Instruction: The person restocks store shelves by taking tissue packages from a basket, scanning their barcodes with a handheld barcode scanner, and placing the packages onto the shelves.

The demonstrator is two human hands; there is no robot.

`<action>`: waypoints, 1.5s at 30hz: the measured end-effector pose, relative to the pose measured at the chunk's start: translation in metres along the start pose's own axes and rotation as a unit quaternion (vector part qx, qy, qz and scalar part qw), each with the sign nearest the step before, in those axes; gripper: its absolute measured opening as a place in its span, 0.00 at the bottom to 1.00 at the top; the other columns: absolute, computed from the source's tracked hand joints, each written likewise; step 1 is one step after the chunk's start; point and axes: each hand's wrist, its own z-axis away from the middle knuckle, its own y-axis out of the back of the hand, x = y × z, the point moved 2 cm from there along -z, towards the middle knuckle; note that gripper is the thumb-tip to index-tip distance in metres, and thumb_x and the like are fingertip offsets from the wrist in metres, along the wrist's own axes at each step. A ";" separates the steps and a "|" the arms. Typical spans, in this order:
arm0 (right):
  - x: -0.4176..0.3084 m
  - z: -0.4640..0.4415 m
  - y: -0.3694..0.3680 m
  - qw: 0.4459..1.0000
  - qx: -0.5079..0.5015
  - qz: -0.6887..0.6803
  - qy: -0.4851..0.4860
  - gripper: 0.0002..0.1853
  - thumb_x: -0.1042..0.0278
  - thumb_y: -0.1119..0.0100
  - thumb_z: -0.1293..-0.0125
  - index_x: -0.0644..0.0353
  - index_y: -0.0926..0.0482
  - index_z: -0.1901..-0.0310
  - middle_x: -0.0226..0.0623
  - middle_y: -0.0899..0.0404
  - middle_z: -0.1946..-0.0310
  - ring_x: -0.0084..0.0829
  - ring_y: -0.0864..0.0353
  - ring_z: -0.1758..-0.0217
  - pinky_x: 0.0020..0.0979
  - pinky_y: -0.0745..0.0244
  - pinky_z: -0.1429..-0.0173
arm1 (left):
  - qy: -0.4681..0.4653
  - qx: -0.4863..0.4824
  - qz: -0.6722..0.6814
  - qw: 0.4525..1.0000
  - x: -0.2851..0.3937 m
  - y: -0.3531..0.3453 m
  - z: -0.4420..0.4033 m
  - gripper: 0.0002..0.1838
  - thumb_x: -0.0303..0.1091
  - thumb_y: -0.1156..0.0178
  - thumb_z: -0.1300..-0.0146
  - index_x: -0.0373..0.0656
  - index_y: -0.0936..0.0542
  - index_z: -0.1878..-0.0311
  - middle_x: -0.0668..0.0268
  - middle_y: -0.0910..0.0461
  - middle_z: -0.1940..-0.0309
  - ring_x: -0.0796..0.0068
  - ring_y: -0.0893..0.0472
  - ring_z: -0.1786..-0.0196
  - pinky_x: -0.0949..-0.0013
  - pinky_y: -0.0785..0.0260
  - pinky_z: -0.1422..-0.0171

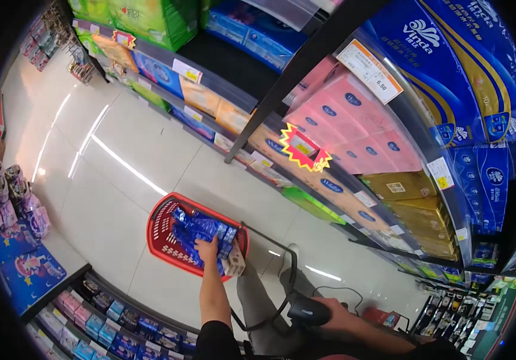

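A red shopping basket (153,231) with slotted walls is on the floor before my legs. Inside lie several shiny blue plastic packs (214,227) and a pale patterned box (234,262) at the near end. My left hand (207,247) reaches down into the basket, its fingers curled on a blue pack. A black bar handle (295,264) rises from the basket toward me. Beside this bar my right hand (337,316) is wrapped round a thick, rounded black object (309,309) with a small pale mark; its exact kind is unclear.
Shelves on the right hold pink tissue packs (345,111), gold packs (417,204) and large blue bags (429,54), with price tags (369,71) along the edges. A low shelf (132,327) of small packs runs at lower left. Glossy floor tiles (120,162) lie between.
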 end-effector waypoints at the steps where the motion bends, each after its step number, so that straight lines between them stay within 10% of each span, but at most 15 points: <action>1: 0.001 0.000 0.001 1.000 0.008 -0.004 0.026 0.35 0.67 0.27 0.55 0.62 0.23 0.40 0.44 0.16 0.49 0.39 0.16 0.45 0.36 0.25 0.38 | -0.001 0.014 0.011 1.000 -0.002 -0.004 -0.002 0.52 0.60 0.29 0.49 0.35 0.42 0.32 0.32 0.36 0.35 0.33 0.24 0.40 0.47 0.29 0.36; 10: -0.043 0.018 0.016 0.993 0.050 -0.006 0.108 0.34 0.66 0.24 0.53 0.62 0.23 0.41 0.42 0.14 0.54 0.34 0.14 0.52 0.34 0.22 0.45 | 0.012 0.032 0.025 0.999 -0.010 0.058 0.031 0.45 0.58 0.34 0.46 0.34 0.37 0.34 0.34 0.27 0.42 0.36 0.23 0.41 0.48 0.29 0.37; 14: -0.050 0.041 0.033 0.991 0.036 0.009 0.126 0.33 0.69 0.28 0.53 0.62 0.22 0.41 0.44 0.15 0.52 0.34 0.14 0.48 0.33 0.23 0.42 | -0.095 0.016 0.235 0.967 -0.068 0.065 0.038 0.36 0.56 0.37 0.43 0.34 0.28 0.42 0.41 0.19 0.51 0.44 0.19 0.46 0.51 0.29 0.41; 22: -0.073 0.095 0.073 0.968 0.181 -0.017 0.172 0.20 0.59 0.19 0.53 0.63 0.16 0.63 0.39 0.14 0.66 0.33 0.15 0.58 0.35 0.22 0.46 | -0.086 -0.043 0.450 0.888 -0.025 0.189 0.318 0.27 0.40 0.41 0.39 0.39 0.30 0.38 0.56 0.21 0.54 0.62 0.17 0.54 0.60 0.22 0.49; 24: -0.065 0.087 0.082 0.961 0.165 -0.056 0.214 0.12 0.63 0.27 0.42 0.61 0.14 0.62 0.35 0.13 0.71 0.25 0.14 0.65 0.29 0.20 0.54 | -0.145 -0.172 0.568 0.792 -0.010 0.200 0.389 0.32 0.35 0.41 0.41 0.42 0.37 0.32 0.55 0.25 0.46 0.58 0.19 0.48 0.54 0.22 0.45; 28: -0.072 0.106 0.104 0.964 0.095 -0.183 0.170 0.14 0.61 0.28 0.38 0.62 0.16 0.57 0.34 0.13 0.64 0.20 0.18 0.68 0.26 0.24 0.63 | -0.264 -0.333 0.529 0.734 0.035 0.195 0.510 0.42 0.32 0.40 0.41 0.50 0.50 0.26 0.53 0.33 0.37 0.54 0.27 0.35 0.49 0.29 0.34; 33: -0.053 0.137 0.125 0.932 0.049 -0.222 0.282 0.29 0.58 0.22 0.46 0.60 0.20 0.43 0.31 0.17 0.57 0.20 0.21 0.64 0.25 0.25 0.61 | -0.400 -0.345 0.304 0.793 0.089 0.155 0.631 0.61 0.29 0.28 0.43 0.44 0.69 0.23 0.48 0.47 0.27 0.54 0.32 0.30 0.53 0.31 0.31; 45: 0.006 0.232 0.201 0.924 0.047 -0.292 0.242 0.38 0.72 0.22 0.51 0.60 0.27 0.36 0.36 0.20 0.46 0.29 0.22 0.42 0.34 0.26 0.39 | -0.518 -0.414 0.081 0.744 0.127 0.108 0.747 0.60 0.36 0.32 0.35 0.28 0.75 0.27 0.41 0.42 0.31 0.57 0.30 0.31 0.59 0.35 0.28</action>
